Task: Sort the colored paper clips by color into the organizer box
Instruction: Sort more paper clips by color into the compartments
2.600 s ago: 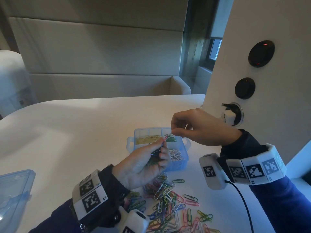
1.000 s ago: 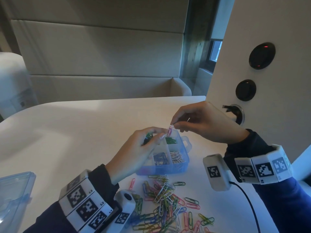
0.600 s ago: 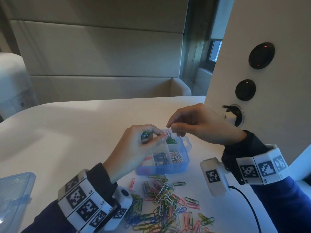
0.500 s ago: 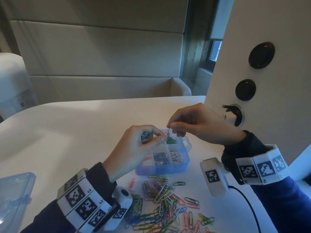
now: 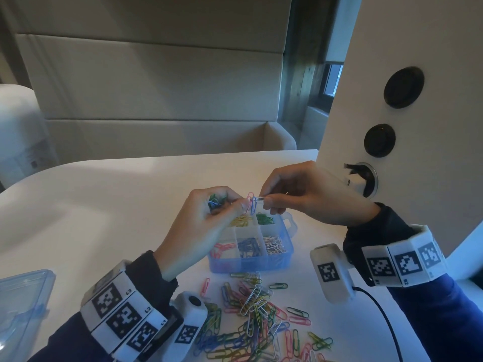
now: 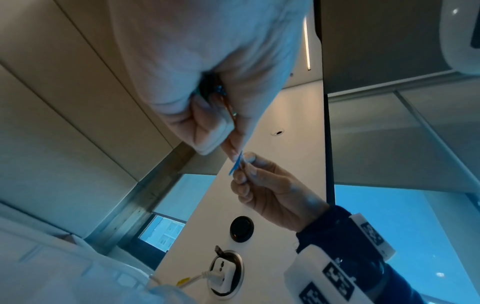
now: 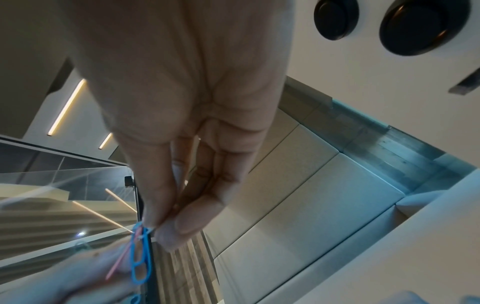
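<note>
While the two hands meet in the air above the organizer box (image 5: 264, 262), the right hand (image 5: 300, 197) pinches a blue paper clip (image 7: 140, 255) at its upper loop between thumb and fingertips, and a pink clip (image 7: 116, 265) hangs tangled beside it. The left hand (image 5: 206, 223) pinches the same small cluster from the other side while its curled fingers cup a bundle of mixed clips (image 5: 217, 201) (green and blue show through the gap). Both grips are narrow, fingertip pinches on wire.

In the right wrist view the blue clip's long axis runs roughly up and down, hanging from the pinch, its free rounded end pointing down toward the box; the pink one slants away at an angle.

A clip like this is likely very light, springy and smooth, so it will probably slide between fingertips and snag on its neighbours. The best hold seems to be across the flat of the loops near one end, leaving the other end free to be worked loose from the pink clip.

Below, the box sits on the white table (image 5: 104, 205) with yellow, green, pink, blue and white clips in separate compartments. An unsorted pile (image 5: 256, 317) lies just in front of it, and a clear lid (image 5: 21, 304) rests well apart at the left edge.
</note>
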Tool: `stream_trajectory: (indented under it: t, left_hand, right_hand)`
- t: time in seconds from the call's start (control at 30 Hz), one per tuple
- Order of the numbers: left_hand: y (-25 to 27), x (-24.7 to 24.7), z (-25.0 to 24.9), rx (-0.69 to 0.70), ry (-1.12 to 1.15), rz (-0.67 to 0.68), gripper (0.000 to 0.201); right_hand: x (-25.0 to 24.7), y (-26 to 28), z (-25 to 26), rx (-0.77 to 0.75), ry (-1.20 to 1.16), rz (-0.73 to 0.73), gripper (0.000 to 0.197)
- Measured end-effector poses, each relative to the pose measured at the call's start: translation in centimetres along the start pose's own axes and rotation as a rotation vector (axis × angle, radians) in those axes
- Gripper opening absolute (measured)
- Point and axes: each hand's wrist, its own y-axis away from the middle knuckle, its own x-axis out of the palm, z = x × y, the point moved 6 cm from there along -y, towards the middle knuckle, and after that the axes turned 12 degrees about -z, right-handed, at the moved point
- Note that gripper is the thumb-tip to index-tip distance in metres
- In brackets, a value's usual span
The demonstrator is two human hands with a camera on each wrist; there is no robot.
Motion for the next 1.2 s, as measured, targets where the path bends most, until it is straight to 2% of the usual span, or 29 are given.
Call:
stream_trajectory:
  t: [0.17,0.4,0.53,0.67,0.77,0.83,1.07,1.2]
  left_hand:
    - [0.0,-0.1,-0.3,-0.05,0.073,-0.029,0.022]
    - [0.0,-0.2,-0.8,-0.023,0.045,-0.023,0.021]
    - [-0.2,-0.6,-0.9,0.046,-0.046,-0.052,0.026]
    - [-0.4,-0.7,-0.3,0.069,-0.111,-0.008,0.03]
    - [-0.3,-0.5,-0.4,0.048,-0.113,0.041,0.021]
    - [-0.4,-0.5,-0.2,0.03,-0.101,0.047,0.022]
    - [-0.7,-1.3,-0.3,0.013,-0.052,-0.1,0.017]
    - [-0.5,-1.3,-0.8,0.011,-0.042,-0.122,0.016]
  right_hand:
    - [-0.1,-0.1,0.1,-0.036,0.003,-0.049,0.01]
    - [-0.3,-0.2,0.2,-0.074,0.069,-0.084,0.006]
    - [-0.3,-0.2,0.3,-0.081,0.074,-0.108,0.004]
    - [-0.5,-0.1,0.4,-0.088,0.091,-0.126,0.003]
    - [-0.7,-0.1,0.5,-0.091,0.091,-0.16,0.003]
    - [-0.7,-0.1,0.6,-0.09,0.084,-0.168,0.004]
    - [0.0,-0.1,0.7,-0.102,0.042,-0.154,0.006]
    - [0.5,0.0,0.8,-0.101,0.034,-0.135,0.007]
